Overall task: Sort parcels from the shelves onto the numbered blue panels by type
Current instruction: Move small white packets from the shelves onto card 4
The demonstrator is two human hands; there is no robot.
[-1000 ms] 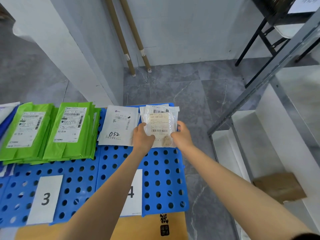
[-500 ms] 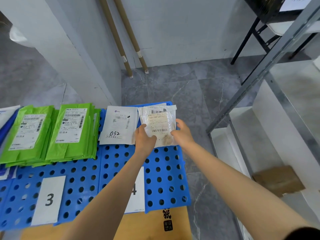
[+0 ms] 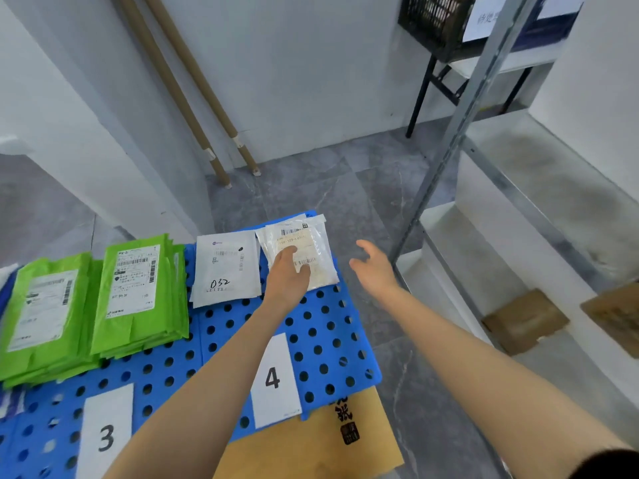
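A clear plastic parcel [image 3: 313,250] with a barcode label lies at the far right corner of the blue perforated panel marked 4 [image 3: 321,340]. My left hand [image 3: 287,274] rests flat on its near left part, fingers straight. My right hand [image 3: 373,267] hovers with relaxed fingers to the right of the panel, above the floor, holding nothing. A white parcel marked 032 [image 3: 226,267] lies beside the clear one on the same panel. Two stacks of green parcels [image 3: 138,292] sit on the panel marked 3 [image 3: 69,426].
A metal shelf rack [image 3: 446,160] stands at the right, with brown cardboard parcels [image 3: 525,319] on its low white shelf. A brown cardboard sheet [image 3: 311,447] lies under the panels. Two cardboard tubes [image 3: 193,98] lean on the wall. A black crate [image 3: 435,22] sits on a stand behind.
Both hands held the clear parcel over panel 4; now it lies flat there. My right hand has let go and drawn off to the right, while my left hand lies on top of it.
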